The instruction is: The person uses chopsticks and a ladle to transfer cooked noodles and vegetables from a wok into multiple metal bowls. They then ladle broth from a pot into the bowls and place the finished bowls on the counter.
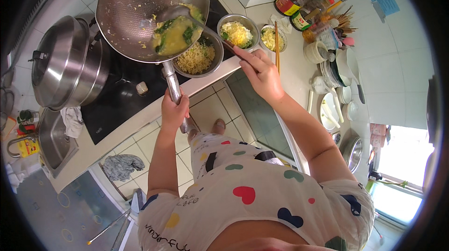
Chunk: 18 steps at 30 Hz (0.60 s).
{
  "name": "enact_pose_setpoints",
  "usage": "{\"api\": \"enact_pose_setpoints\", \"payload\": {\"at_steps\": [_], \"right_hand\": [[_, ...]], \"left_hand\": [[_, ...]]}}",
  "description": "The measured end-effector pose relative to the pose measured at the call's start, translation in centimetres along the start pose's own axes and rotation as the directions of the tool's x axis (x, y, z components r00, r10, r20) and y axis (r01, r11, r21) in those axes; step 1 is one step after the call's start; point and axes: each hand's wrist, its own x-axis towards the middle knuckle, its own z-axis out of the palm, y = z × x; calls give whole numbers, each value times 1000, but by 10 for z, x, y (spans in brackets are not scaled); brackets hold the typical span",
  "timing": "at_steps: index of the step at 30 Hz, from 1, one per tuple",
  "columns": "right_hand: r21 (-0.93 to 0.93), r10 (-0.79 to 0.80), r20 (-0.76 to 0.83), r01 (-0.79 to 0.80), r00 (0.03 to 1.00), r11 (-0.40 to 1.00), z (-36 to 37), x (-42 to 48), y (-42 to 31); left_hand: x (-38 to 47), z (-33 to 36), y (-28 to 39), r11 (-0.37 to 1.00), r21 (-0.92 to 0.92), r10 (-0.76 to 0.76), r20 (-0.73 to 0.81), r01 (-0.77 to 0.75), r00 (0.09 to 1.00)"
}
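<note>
My left hand (173,108) grips the metal handle of a large wok (129,12), which is tilted with its inside facing me. Yellowish soup with green leaves (175,38) has pooled at the wok's lower right side, and bits of food cling to its wall. In my right hand (260,72) is the handle of a ladle (172,14); its bowl rests in or just over the soup. Partly hidden under the wok's rim is a metal bowl of noodles (196,58). Another metal bowl (238,31) holds noodles, greens and a pale yellow topping.
A small patterned bowl (273,38) with chopsticks (277,47) across it stands on the right counter. Sauce bottles (291,0) and stacked plates (329,70) line the wall. A lidded steamer pot (66,65) sits left on the black cooktop (115,110), beside the sink (58,138).
</note>
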Motion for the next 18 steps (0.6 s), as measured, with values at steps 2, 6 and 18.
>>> {"api": "enact_pose_setpoints", "payload": {"at_steps": [2,6,18], "right_hand": [[36,32,-59,-30,998,999,4,7,10],[107,112,-88,-103,990,989,16,30,13],[105,207,-15,-204,978,973,12,-18,22]], "left_hand": [[2,1,-4,1000,25,2,-25,-2,1000],[4,2,-15,999,42,22,-16,-21,1000],[3,0,-24,998,68,15,-54,-12,998]]}}
